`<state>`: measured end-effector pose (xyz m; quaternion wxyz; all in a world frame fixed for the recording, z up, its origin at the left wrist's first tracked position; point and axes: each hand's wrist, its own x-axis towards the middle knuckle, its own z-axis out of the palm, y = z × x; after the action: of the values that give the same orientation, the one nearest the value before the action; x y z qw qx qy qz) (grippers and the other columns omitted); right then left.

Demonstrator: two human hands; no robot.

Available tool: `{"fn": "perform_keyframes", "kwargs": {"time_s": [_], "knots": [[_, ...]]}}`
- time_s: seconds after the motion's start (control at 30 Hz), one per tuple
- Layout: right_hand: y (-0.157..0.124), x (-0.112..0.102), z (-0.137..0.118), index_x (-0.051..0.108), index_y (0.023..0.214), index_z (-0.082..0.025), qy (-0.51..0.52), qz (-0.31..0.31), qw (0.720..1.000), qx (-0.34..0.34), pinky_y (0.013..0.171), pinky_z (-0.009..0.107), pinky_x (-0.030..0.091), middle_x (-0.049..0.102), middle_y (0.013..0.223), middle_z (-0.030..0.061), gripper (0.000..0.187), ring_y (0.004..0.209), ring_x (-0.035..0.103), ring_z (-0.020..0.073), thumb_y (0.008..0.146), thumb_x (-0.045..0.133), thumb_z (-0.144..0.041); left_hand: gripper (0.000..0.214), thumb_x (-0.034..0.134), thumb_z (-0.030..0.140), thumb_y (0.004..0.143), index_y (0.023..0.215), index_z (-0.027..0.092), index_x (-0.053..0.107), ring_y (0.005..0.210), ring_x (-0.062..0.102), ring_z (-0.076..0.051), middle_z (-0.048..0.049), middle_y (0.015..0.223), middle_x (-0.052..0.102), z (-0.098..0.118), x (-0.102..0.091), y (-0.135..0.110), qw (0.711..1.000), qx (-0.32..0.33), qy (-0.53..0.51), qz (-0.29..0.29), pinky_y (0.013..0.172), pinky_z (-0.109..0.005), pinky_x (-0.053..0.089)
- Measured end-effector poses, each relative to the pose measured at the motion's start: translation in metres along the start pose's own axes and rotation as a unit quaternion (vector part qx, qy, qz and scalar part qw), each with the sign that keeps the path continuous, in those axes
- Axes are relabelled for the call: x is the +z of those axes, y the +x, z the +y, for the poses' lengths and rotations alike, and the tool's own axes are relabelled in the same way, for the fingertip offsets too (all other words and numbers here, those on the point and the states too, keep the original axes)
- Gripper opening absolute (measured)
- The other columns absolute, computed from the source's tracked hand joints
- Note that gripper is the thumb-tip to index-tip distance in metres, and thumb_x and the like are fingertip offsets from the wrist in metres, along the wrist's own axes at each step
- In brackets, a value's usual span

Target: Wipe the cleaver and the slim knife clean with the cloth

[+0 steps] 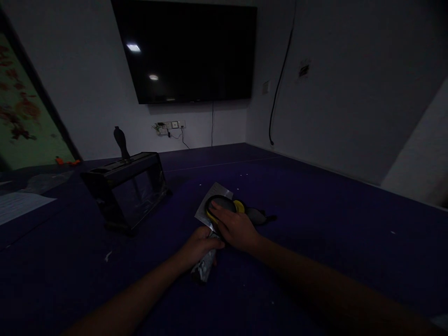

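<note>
My left hand is closed around the grey, mottled handle of a broad scraper. The scraper's flat metal blade points away from me, just above the purple floor covering. My right hand lies over a round grey pad with a black and yellow rim, its fingers bent across the top. This pad overlaps the blade; its exact kind is unclear. Right beside it are a yellow ring and a dark grey part, perhaps joined to it.
A black open frame with an upright handle stands on the left. White sheets lie farther left, with orange pieces behind. A large television hangs on the far wall above sockets and cables. Small white scraps dot the purple floor.
</note>
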<state>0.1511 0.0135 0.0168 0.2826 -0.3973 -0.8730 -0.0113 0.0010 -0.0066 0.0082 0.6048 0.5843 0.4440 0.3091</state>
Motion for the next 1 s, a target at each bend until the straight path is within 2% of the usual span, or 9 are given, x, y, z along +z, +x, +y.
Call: {"fn": "perform_keyframes", "kwargs": {"time_s": [0.47, 0.63, 1.0], "knots": [[-0.001, 0.0, 0.0, 0.043, 0.127, -0.017, 0.009, 0.008, 1.0, -0.005, 0.084, 0.035, 0.045, 0.038, 0.136, 0.009, 0.045, 0.111, 0.051, 0.0206, 0.082, 0.038, -0.016, 0.015, 0.054, 0.021, 0.052, 0.064, 0.015, 0.051, 0.031, 0.046, -0.011, 0.0054, 0.041, 0.048, -0.006, 0.001, 0.005, 1.0, 0.011, -0.026, 0.001, 0.032, -0.02, 0.035], [-0.001, 0.001, 0.002, 0.04, 0.129, -0.018, 0.001, 0.011, 1.0, -0.011, 0.084, 0.036, 0.045, 0.038, 0.135, 0.0096, 0.047, 0.111, 0.05, 0.0207, 0.082, 0.04, -0.015, 0.019, 0.054, 0.019, 0.052, 0.07, 0.015, 0.052, 0.032, 0.047, -0.011, 0.006, 0.044, 0.049, -0.006, 0.001, 0.005, 0.999, 0.015, -0.035, -0.01, 0.032, -0.019, 0.034], [-0.002, 0.004, 0.005, 0.041, 0.128, -0.016, 0.018, 0.019, 1.0, -0.015, 0.085, 0.038, 0.045, 0.039, 0.134, 0.0106, 0.047, 0.111, 0.05, 0.0217, 0.082, 0.04, -0.014, 0.019, 0.057, 0.021, 0.05, 0.067, 0.013, 0.053, 0.033, 0.047, -0.011, 0.0041, 0.045, 0.049, -0.014, -0.001, 0.013, 0.998, 0.022, -0.058, -0.023, 0.033, -0.021, 0.037]]}}
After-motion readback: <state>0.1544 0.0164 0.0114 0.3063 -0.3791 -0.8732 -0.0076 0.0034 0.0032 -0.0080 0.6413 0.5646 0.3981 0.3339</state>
